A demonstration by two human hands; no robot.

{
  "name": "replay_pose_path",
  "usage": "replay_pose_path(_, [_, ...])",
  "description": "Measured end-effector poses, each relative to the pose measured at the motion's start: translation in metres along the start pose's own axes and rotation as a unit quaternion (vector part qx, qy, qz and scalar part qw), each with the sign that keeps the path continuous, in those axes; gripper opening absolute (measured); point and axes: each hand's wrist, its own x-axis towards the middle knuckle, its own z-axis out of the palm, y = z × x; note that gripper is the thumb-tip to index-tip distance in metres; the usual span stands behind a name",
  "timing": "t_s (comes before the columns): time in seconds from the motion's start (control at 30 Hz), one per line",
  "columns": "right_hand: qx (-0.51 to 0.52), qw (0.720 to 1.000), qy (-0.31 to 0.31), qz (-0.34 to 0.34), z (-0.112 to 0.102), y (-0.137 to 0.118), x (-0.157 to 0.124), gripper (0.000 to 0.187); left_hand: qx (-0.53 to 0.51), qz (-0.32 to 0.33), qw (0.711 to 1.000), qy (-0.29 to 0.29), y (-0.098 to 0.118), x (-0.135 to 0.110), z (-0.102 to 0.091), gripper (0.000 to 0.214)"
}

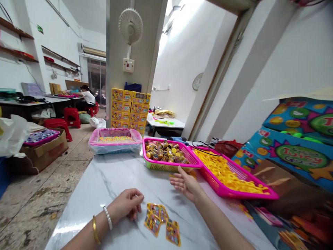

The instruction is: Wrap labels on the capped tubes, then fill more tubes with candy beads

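My right hand (186, 184) is open, palm turned sideways and fingers apart, just in front of the pink-and-green basket (161, 166). That basket holds many small printed cylinders with yellow ends (166, 152). My left hand (127, 204) rests low over the marble-look table (109, 180), its fingers curled in with nothing visible in them. A pearl bracelet and a gold bangle are on that wrist. Several small yellow printed cards or packets (155, 217) lie right of the left hand, partly overlapping; one (173, 233) lies nearer to me.
A pink basket (215, 185) of yellow plastic pieces (223, 170) stands right. At the table's far left is a plastic-lined basket (116, 147) of tiny colourful bits. Stacked yellow boxes (130, 109) stand behind, blue printed cartons (299, 152) at right. A person (87, 95) sits far left.
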Motion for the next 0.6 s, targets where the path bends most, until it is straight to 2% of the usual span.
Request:
replay_pose_path(0.1, [0.083,0.996,0.004,0.033,0.007,-0.006,0.015,0.031,0.001,0.001,1.0,0.001,0.0,0.001,-0.001,0.069])
replay_pose_path(0.23, [0.146,0.988,0.035,0.03,0.022,-0.022,0.04,0.016,-0.003,0.007,1.0,0.0,-0.002,0.002,-0.003,0.067])
replay_pose_path(0.43, [0.161,0.985,0.059,0.009,0.028,-0.048,0.07,0.034,0.003,0.008,1.0,-0.01,-0.002,0.001,-0.003,0.064])
replay_pose_path(0.6, [0.12,0.991,0.067,-0.007,0.032,-0.046,0.084,0.036,0.007,0.002,1.0,-0.023,-0.003,0.001,-0.004,0.064])
